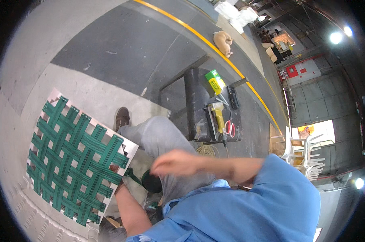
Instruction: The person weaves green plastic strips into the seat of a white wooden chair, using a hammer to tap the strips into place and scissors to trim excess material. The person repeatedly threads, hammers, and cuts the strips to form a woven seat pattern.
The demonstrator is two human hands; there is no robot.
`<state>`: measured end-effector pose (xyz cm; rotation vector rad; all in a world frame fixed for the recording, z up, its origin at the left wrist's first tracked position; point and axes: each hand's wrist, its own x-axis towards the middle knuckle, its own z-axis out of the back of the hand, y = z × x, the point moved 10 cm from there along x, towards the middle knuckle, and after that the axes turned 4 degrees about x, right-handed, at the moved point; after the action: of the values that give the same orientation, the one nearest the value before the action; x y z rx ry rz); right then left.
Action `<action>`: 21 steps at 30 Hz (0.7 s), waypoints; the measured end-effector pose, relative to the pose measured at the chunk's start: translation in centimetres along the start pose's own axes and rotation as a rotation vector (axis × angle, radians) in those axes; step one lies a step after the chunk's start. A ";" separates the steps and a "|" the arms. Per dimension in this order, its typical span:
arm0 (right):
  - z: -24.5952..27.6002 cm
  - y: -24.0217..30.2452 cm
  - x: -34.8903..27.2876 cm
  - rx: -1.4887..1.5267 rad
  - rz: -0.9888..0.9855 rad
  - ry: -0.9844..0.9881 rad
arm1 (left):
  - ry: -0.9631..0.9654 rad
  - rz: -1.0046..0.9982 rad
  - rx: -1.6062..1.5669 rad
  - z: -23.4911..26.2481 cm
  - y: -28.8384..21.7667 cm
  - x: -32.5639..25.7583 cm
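Gripping the green-webbed frame (75,155) at its right edge, left hand (118,186) fingers clenched there; right hand (175,162) blurred, grasp indeterminate, hovering above dark webbing roll (151,181).

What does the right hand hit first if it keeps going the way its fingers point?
The right hand points toward the picture's left, so probably the white frame woven with green webbing straps, near the corner the left hand touches. The hand is blurred and depth is unclear.

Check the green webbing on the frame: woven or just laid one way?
Woven. The green webbing crosses in two directions, over and under, across the pale frame. The left hand is at its edge.
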<state>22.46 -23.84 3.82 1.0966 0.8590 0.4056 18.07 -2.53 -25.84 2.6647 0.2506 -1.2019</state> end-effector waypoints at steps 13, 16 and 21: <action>29.9 -18.7 -19.6 -0.151 -0.814 -0.939 | 0.068 -0.104 -0.111 -1.1 0.8 -0.4; 29.6 -15.2 -18.8 -0.027 -0.597 -1.085 | 0.082 -0.135 -0.187 -1.5 0.4 -0.5; 25.4 -1.6 -14.4 -0.145 -0.293 -0.838 | 0.112 -0.154 -0.258 -2.5 -0.1 -0.7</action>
<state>32.97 -49.59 12.94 0.8676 0.2251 -0.2379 19.35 -1.86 -23.73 2.5251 0.5966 -0.9848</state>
